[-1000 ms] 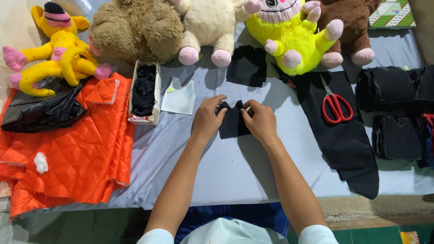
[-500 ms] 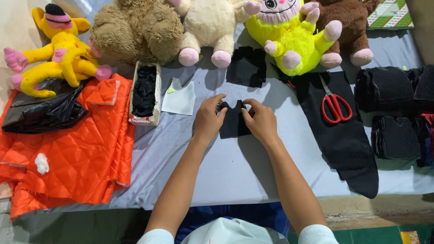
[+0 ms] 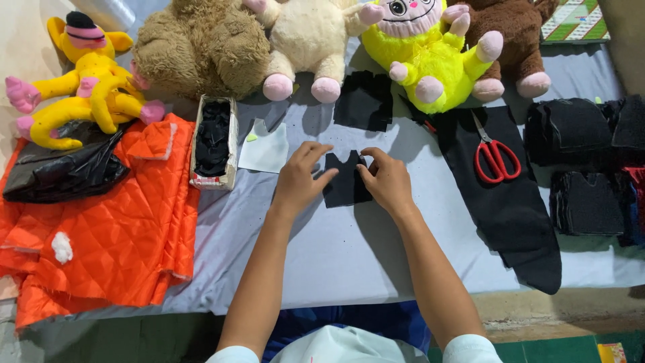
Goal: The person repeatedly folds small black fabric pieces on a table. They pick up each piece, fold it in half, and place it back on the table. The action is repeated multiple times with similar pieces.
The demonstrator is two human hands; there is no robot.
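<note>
A small cut piece of black fabric [image 3: 344,180] lies flat on the grey table cover [image 3: 336,249] between my hands. My left hand [image 3: 300,179] rests at its left edge with the fingers spread and lifted. My right hand [image 3: 386,180] pinches the piece's upper right corner between thumb and fingertips. A pale paper pattern [image 3: 265,146] of a similar shape lies just left of my left hand.
Several plush toys line the far edge, among them a bright yellow one [image 3: 426,54]. Red-handled scissors [image 3: 494,153] lie on a long black cloth [image 3: 507,202]. Stacks of black cut pieces [image 3: 584,168] sit at right. A narrow box of black pieces [image 3: 213,141] and orange quilted fabric [image 3: 114,228] lie at left.
My left hand has let go of the black piece's top edge and opened its fingers. My right hand keeps its pinch on the corner.
</note>
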